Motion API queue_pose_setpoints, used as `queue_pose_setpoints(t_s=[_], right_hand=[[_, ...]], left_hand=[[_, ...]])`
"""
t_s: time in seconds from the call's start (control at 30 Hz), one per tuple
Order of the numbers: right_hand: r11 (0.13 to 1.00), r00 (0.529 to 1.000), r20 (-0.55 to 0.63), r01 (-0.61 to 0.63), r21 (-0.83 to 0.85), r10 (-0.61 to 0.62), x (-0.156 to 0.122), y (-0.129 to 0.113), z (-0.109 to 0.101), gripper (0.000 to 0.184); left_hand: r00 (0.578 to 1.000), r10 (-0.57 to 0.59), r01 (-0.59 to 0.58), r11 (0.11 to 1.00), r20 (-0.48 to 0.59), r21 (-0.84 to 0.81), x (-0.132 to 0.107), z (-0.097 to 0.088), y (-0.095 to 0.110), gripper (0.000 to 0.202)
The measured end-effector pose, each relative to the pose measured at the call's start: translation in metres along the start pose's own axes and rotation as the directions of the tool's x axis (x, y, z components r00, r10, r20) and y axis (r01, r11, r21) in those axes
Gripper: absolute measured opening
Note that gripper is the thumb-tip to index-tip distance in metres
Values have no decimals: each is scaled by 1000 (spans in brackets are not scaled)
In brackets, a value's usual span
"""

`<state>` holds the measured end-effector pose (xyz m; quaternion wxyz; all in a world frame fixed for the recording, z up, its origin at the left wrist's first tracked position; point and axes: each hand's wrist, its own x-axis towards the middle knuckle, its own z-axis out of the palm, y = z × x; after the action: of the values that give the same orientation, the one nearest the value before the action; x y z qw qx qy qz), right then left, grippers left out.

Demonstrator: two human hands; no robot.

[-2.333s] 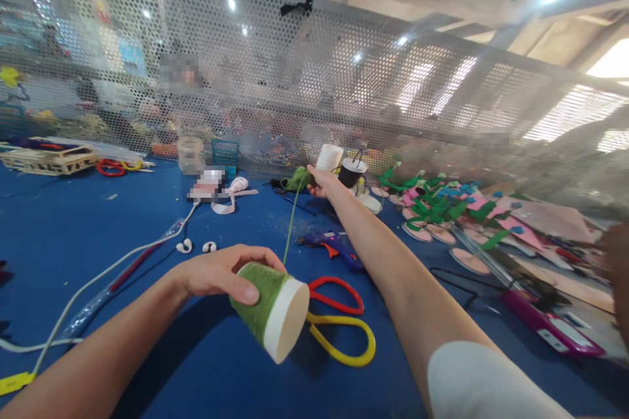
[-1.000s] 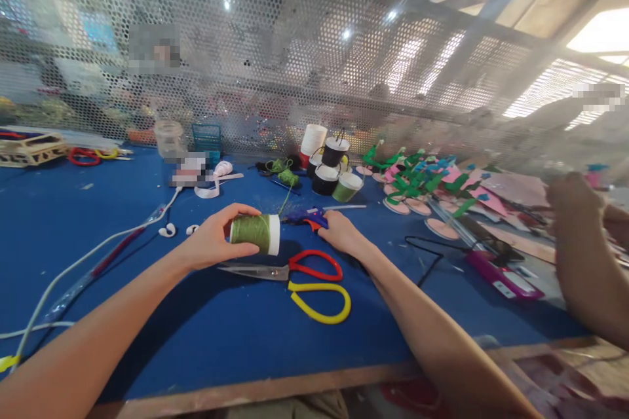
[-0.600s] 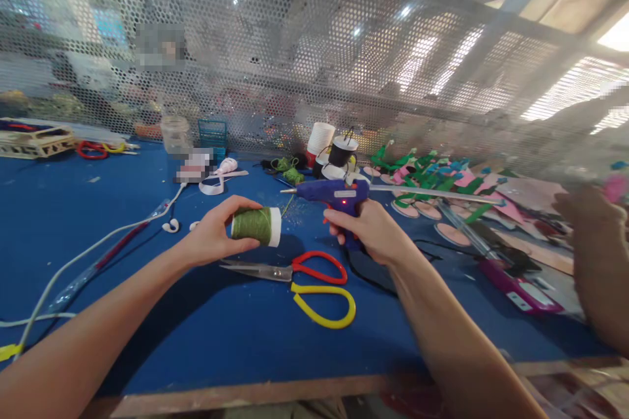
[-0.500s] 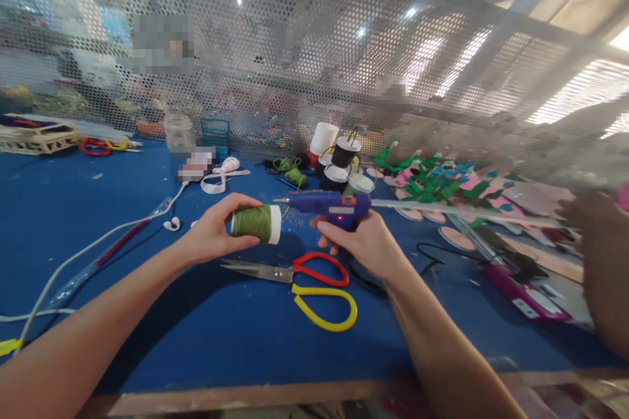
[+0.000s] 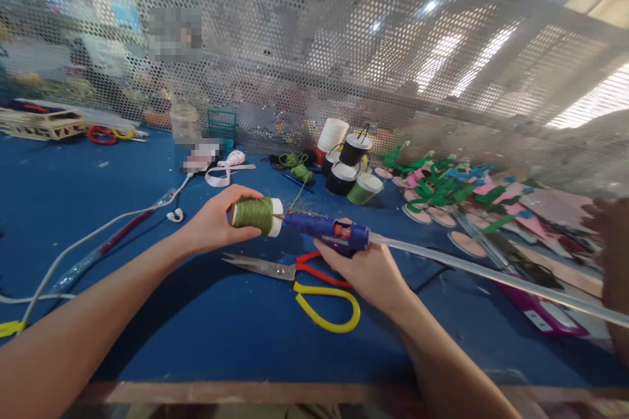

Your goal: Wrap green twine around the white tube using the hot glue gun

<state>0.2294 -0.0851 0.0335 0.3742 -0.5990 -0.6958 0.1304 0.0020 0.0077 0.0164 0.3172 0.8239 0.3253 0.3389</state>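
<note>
My left hand [image 5: 216, 222] grips a small paper cup wrapped in green yarn [image 5: 253, 216], lying sideways with its white rim to the right. In my right hand [image 5: 376, 272] is a blue hot glue gun [image 5: 319, 229], a long clear glue stick [image 5: 466, 268] running out of its back. The nozzle is at the cup's rim; whether it touches cannot be made out. A strand of green yarn rises from near the rim toward a loose green yarn bundle [image 5: 302, 170]. Under the hands lie scissors [image 5: 265, 266] with one red and one yellow handle loop.
Stacked white cups [image 5: 334, 134] and several yarn-wrapped cups [image 5: 341, 180] stand behind. To the right are green and pink craft pieces [image 5: 442, 186], a magenta power strip [image 5: 545, 314] and another person's arm [image 5: 616, 275]. A white cable [image 5: 98, 226] and earphone [image 5: 175, 215] lie left.
The glue gun has tilted, its nozzle moving down to the cup's rim and its stick's back end swinging lower. The cup stays in my left hand, and the view has shifted slightly.
</note>
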Motion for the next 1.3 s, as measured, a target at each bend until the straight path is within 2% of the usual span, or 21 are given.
queue_pose_setpoints(t_s=[0.2,0.53,0.7,0.83,1.13,1.3], right_hand=[[998,1000,25,1,-61,1,-1,-2,-2,11],[997,999,13,-37,-64,38,1,-1,-2,10],[995,1000,7,-18,-95,18,3,0,-2,10],[994,1000,-5,-9,-111,8,2,-1,-3,10],[994,997,-11,75,-84,-76,-2,2,1,17],[990,995,-25,89,-109,-92,-1,3,2,14]], left_hand=[[999,31,-31,999,-9,17,0,1,-2,43],[975,220,-221,962,24,157,1,1,-5,42],[966,255,-259,946,48,197,0,0,-6,43],[969,243,-246,952,38,184,1,1,-5,41],[995,92,-90,993,-23,74,2,1,-4,42],[989,146,-144,984,-15,106,1,2,-5,41]])
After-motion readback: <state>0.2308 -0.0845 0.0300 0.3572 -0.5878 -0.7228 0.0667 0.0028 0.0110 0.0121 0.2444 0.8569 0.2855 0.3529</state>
